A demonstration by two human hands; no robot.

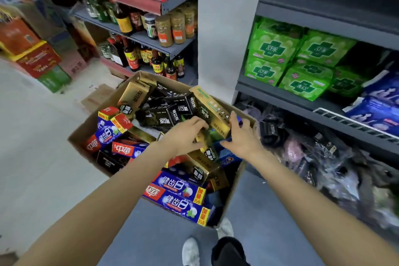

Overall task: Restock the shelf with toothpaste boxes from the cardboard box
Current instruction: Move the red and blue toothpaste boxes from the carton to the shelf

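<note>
An open cardboard box (90,127) on the floor holds several toothpaste boxes: gold, black, and blue-and-red ones (179,198). Both my hands reach into its right part. My left hand (183,136) has its fingers curled over a gold toothpaste box (207,147) lying in the pile. My right hand (241,136) touches the side of a tilted gold-and-green toothpaste box (212,108), thumb up along its edge, fingers spread. Whether either box is lifted is unclear.
The shelf unit on the right holds green packs (278,49) and blue packs (380,101); its bottom level (323,157) is full of dark wrapped goods. Sauce bottles (155,65) fill the shelves behind the box. Stacked cartons (36,58) stand at left. My shoes (190,250) are below.
</note>
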